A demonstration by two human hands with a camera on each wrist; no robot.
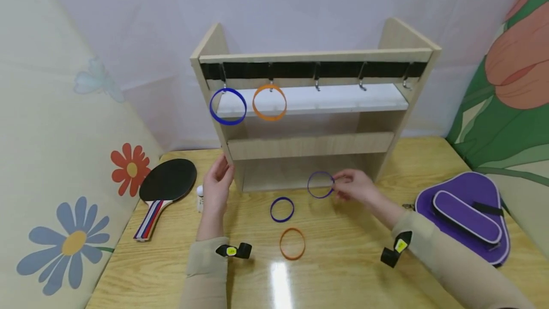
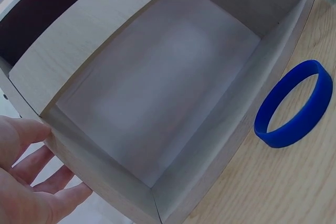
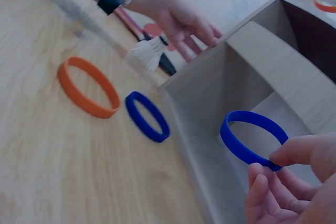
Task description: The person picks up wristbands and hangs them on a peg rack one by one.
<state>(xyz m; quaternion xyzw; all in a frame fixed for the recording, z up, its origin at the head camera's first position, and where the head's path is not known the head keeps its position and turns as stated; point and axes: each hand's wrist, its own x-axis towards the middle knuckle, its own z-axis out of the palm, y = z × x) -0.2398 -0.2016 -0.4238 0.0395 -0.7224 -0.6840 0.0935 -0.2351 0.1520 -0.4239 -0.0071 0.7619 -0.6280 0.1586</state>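
Observation:
My right hand [image 1: 353, 186] pinches a blue wristband [image 3: 236, 142] between thumb and fingertips, in front of the shelf's lower compartment. My left hand [image 1: 216, 187] is at the left side panel of the wooden shelf unit [image 1: 310, 147], its fingertips touching the panel's edge and outer face. A second blue wristband [image 1: 282, 209] and an orange wristband [image 1: 292, 243] rest on the table before the shelf. From the two leftmost hooks on the black strip [image 1: 293, 69] hang a blue wristband [image 1: 228, 107] and an orange wristband [image 1: 269, 103]; the three other hooks hold nothing.
Left of the shelf lies a table tennis paddle [image 1: 168, 180] with a black face. Between it and my left hand stands a small white object [image 1: 200, 198], resembling a shuttlecock. A purple case [image 1: 465, 216] lies at the right, close to my right forearm.

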